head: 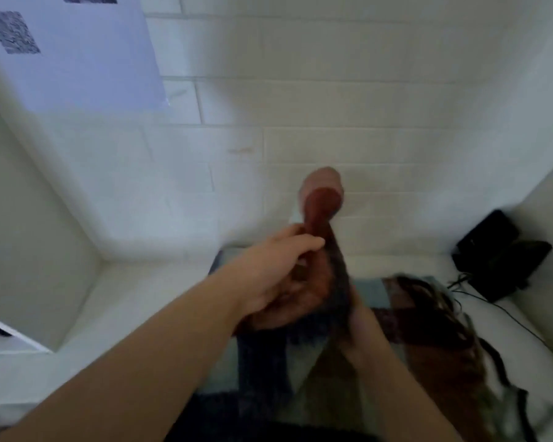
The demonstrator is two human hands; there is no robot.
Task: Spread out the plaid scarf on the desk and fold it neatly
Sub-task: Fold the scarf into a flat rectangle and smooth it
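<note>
The plaid scarf (409, 339), in brown, dark blue and pale blue squares with dark fringe on its right end, lies partly on the white desk (160, 301). One bunched strand of it is raised in front of the wall. My right hand (323, 186) is up high, closed around the rust-coloured top of that strand, and the hanging cloth hides most of the wrist. My left hand (281, 266) reaches in from the lower left and grips the same strand lower down. The frame is blurred.
A black device (498, 256) with thin cables sits at the desk's back right corner. A white tiled wall closes the back, and a white side panel (29, 218) closes the left. A sheet with a dark printed square (77, 59) hangs at the upper left.
</note>
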